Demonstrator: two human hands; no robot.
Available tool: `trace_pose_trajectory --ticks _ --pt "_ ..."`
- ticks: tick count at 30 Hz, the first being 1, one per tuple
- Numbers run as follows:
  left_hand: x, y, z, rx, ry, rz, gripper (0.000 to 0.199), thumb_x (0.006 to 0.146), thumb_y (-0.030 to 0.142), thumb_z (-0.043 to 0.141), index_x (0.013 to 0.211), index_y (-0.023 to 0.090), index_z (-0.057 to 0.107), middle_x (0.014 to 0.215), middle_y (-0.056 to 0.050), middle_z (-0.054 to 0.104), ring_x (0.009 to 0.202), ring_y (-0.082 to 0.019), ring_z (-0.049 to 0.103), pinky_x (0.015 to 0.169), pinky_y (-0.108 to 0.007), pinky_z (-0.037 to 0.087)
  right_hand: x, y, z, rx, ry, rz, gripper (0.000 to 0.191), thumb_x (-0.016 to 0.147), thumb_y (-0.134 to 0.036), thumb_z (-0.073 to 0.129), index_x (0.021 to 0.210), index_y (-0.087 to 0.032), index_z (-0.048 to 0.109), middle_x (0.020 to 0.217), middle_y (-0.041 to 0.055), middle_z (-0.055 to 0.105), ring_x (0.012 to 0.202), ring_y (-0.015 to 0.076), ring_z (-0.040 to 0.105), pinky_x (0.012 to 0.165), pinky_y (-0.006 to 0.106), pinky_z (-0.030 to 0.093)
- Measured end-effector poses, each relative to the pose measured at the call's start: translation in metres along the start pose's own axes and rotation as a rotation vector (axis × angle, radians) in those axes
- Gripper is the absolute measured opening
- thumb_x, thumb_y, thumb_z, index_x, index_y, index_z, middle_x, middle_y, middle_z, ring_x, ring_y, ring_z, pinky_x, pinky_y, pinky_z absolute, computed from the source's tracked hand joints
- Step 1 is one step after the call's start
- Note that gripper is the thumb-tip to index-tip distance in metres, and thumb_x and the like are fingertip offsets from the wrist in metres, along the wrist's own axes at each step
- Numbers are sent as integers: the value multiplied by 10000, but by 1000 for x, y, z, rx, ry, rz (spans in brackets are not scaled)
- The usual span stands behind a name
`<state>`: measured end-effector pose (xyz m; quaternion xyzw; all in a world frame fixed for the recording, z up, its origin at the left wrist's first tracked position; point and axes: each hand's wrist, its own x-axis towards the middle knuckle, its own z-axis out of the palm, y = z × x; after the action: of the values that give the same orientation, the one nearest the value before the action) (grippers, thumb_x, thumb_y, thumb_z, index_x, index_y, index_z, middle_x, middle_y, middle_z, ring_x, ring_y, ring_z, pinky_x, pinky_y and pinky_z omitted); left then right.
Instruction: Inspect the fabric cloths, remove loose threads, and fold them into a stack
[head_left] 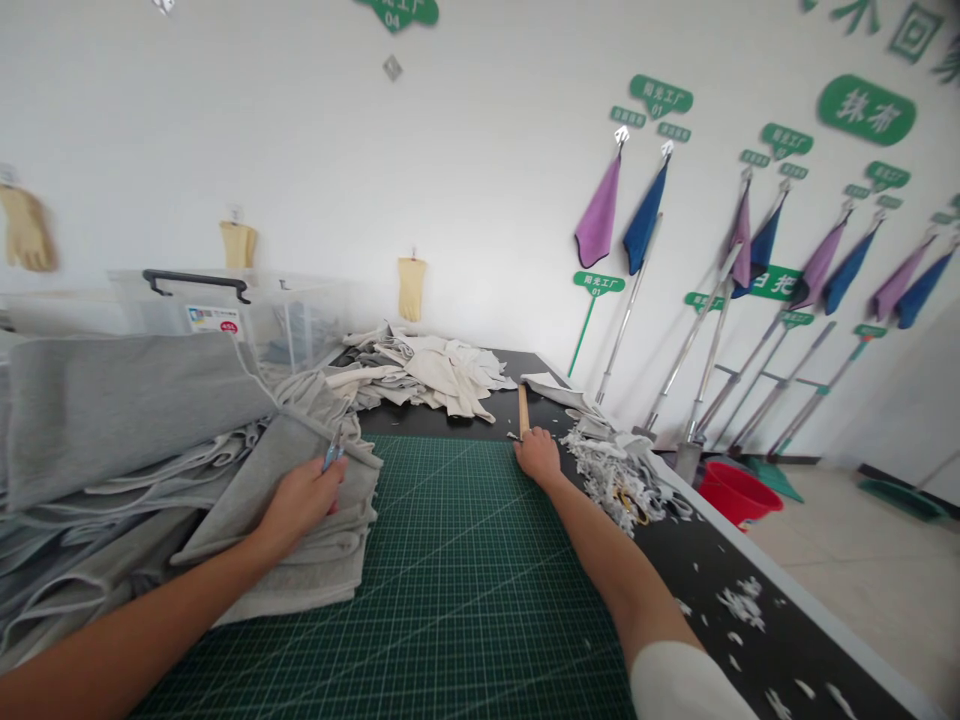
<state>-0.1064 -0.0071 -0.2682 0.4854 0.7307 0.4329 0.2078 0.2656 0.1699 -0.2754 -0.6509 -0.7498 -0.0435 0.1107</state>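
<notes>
Closest to you, along the bottom of the frame, your left hand (298, 505) rests on a folded grey towel (322, 565) lying across the edge of a green gridded cutting mat (450, 600). Its fingers curl together, pinching small blue-handled snips (332, 457) against the cloth, though the blades are hidden. The towel seems to be drawn from the taller heap of grey cloth (127, 420) at your left, which keeps it within easy reach of the mat. Your right hand (538, 455) sits at the mat's far edge, fingers pressed together at the foot of a wooden ruler (523, 410), but you cannot tell whether they grip it or only touch it. The ruler points away from you across the black table (390, 422). Right of it, white cloth scraps (600, 470) bank up around gold-handled scissors (630, 505), apparently pushed aside to leave the mat free. Farther back lie a pile of cream cloth (427, 365) and a clear plastic bin (300, 320). Beyond the table's right edge sits a red bucket (739, 490).
</notes>
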Motion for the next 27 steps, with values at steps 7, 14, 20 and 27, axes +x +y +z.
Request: trace_pose_trajectory --ticks 7,14,20,27 --pt "0 1 0 -13 -7 10 410 798 528 396 685 171 563 492 -16 560 469 -171 555 458 -261 387 36 2 14 -43 12 182 307 894 -347 489 1129 -157 546 1167 99 545 1014 197 551 861 403 470" --pt "-10 20 -3 -72 17 -44 327 771 451 432 649 175 557 472 -8 531 471 -189 545 451 -283 390 58 6 19 -15 -15 240 329 879 -330 524 1160 -158 522 1160 80 545 990 191 565 836 404 489" --pt "-20 35 -7 -165 28 -85 269 731 410 478 617 177 547 432 7 496 444 -174 532 436 -262 383 49 -8 16 3 15 109 498 952 -338 249 1379 -90 310 1476 202 198 1353 311 192 1042 546 191" --pt "-16 26 -5 -120 46 -52 299 737 441 482 622 177 562 441 5 516 444 -171 529 459 -265 390 37 -22 11 7 -166 -189 551 890 -552 287 1204 -188 556 1369 83 459 1290 201 358 1093 375 100"
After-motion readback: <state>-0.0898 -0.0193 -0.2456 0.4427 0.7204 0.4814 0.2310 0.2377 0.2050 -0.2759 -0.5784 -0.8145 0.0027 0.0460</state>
